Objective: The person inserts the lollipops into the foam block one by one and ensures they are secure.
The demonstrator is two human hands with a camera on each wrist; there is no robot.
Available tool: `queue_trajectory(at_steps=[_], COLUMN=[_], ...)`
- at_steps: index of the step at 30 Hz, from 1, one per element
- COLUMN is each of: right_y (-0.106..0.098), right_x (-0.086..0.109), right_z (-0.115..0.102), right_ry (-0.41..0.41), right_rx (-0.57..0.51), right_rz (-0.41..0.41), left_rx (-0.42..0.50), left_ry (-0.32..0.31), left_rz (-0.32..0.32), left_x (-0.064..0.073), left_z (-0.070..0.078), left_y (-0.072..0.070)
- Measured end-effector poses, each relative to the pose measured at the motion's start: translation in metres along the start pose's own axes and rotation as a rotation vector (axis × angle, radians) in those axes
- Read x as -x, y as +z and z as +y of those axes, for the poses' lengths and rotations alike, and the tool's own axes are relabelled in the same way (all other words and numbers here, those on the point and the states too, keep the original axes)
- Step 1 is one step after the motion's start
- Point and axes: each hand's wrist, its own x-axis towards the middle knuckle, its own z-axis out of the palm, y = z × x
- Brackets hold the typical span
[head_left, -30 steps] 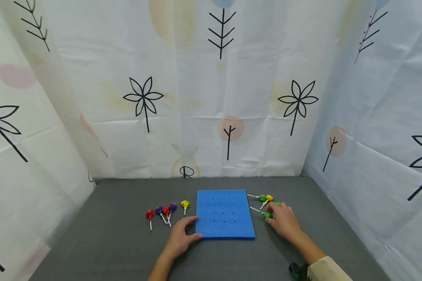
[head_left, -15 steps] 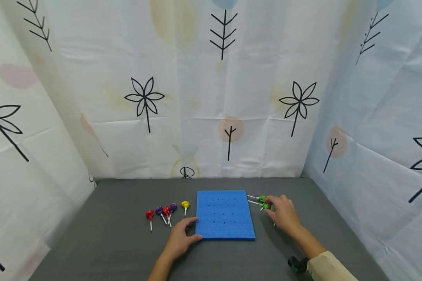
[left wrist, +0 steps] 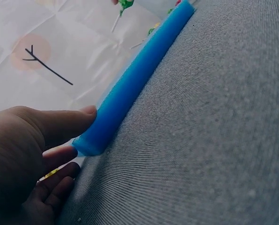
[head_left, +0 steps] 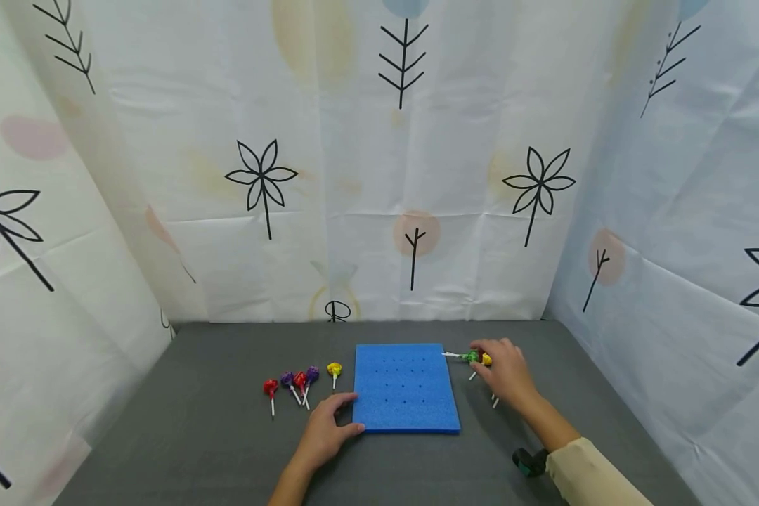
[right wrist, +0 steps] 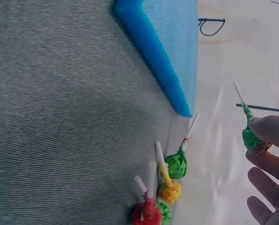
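Observation:
My right hand [head_left: 506, 372] pinches a green-wrapped lollipop [right wrist: 255, 141] between thumb and fingers, its white stick pointing away from the hand. In the right wrist view it is held up off the table. Below it lie a green lollipop [right wrist: 177, 165], a yellow lollipop [right wrist: 169, 191] and a red lollipop [right wrist: 146, 214], with another green one partly hidden behind the red. My left hand [head_left: 324, 430] touches the front left corner of a blue foam board [head_left: 411, 414], thumb on the front edge and fingers at the left side. Small holes in rows mark the board's top.
Left of the board lie a red lollipop [head_left: 270, 387], a yellow lollipop [head_left: 334, 369] and a cluster of purple lollipops [head_left: 313, 374] with a red one. A grey cloth covers the table [head_left: 228, 457]. Patterned white curtains [head_left: 354, 176] stand behind and at both sides.
My right hand has moved back and slightly left, taking the green lollipop up from beside the board. The left hand and the board stay in place.

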Motion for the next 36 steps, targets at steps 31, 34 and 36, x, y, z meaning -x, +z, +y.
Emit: queue_trajectory(at_steps=[31,34,36], right_y=[0.021,0.025,0.028], right_x=[-0.035,-0.037,-0.039], right_z=[-0.011,-0.013,-0.013], right_ry=[-0.129,-0.12,-0.112], right_rx=[-0.038,-0.029,-0.026], right_rz=[0.036,0.027,0.019], left_rx=[-0.034,-0.031,-0.035], left_ry=[0.023,0.011,0.007], left_rz=[0.022,0.022,0.02], left_x=[-0.002,-0.002,-0.002], left_z=[-0.003,-0.002,-0.002], left_y=[0.001,0.001,0.002])
